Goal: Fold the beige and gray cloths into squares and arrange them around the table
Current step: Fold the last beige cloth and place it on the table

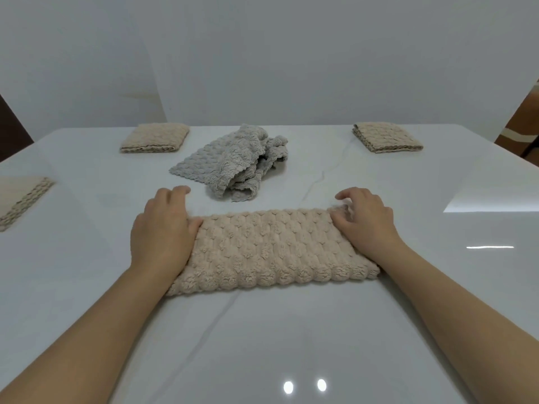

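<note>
A beige cloth [268, 249], folded into a long rectangle, lies on the white table [291, 330] straight in front of me. My left hand [160, 228] rests on its left end, thumb on top and fingers loosely curled past the far corner. My right hand [364, 220] rests on its right end, fingers spread over the far right corner. A crumpled gray cloth [233, 161] lies just beyond. Folded beige squares sit at the far left [154, 138], the far right [388, 137] and the left edge [20, 199].
A plain white wall stands right behind the table's far edge. Dark furniture shows past the far left corner, and a brown object [522, 121] past the right edge. Bright lamp reflections mark the glossy top near me.
</note>
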